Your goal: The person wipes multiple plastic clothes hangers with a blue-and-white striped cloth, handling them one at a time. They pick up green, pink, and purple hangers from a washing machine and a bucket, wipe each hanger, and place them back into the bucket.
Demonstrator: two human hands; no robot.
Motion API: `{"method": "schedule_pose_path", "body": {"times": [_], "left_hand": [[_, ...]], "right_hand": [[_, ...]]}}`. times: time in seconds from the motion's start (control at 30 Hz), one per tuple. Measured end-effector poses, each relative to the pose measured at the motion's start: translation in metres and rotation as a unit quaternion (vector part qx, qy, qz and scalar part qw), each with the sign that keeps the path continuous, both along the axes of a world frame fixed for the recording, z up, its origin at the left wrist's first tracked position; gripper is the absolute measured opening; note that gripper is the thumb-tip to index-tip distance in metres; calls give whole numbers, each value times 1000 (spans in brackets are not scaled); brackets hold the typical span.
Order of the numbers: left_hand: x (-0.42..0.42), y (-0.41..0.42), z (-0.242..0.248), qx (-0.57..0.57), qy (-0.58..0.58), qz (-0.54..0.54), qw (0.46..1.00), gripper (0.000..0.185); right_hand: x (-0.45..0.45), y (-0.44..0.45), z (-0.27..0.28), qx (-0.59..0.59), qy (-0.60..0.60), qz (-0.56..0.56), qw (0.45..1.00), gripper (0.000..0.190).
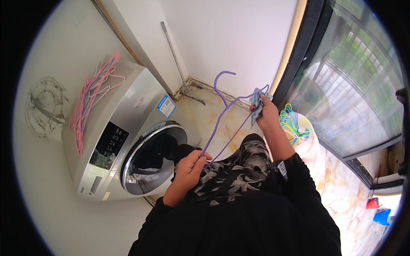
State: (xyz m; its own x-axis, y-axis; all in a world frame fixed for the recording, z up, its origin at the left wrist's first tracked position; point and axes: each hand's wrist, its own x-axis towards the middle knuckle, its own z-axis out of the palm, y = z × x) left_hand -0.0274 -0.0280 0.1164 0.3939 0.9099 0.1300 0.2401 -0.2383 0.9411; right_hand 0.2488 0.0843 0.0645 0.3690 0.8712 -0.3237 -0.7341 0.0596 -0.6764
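A purple clothes hanger (217,120) is stretched between my two hands, its hook pointing away from me. My left hand (190,168) grips one end of it, over my lap. In my right hand (267,112) is a crumpled blue-and-white patterned cloth (255,119), bunched against the hanger's other end. The tip of that end sticks out above the cloth. Part of the lower bar near my left hand is hidden by the fingers.
A Haier front-loading washing machine (141,96) stands at left, with several pink, white and blue hangers (93,92) on top. Several green, yellow and blue hangers (293,124) lie on a pale round container (312,131) at right, beside a glass door (352,80). A long-handled tool (173,51) leans in the corner.
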Motion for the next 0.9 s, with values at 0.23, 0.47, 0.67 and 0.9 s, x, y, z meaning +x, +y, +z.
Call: {"method": "schedule_pose_path", "body": {"times": [0.23,0.47,0.67,0.9], "left_hand": [[-1,-10,4,-22,-63,59,996,16],[-24,-21,16,-52,-61,-2,997,17],[6,1,0,0,-44,-21,999,16],[-25,18,-25,-167,-194,-8,967,19]], "right_hand": [[-112,-102,3,65,-142,355,922,32],[-6,-38,40,24,-107,12,994,20],[-92,-98,9,-6,-325,290,900,28],[4,-45,-12,26,16,81,996,34]]}}
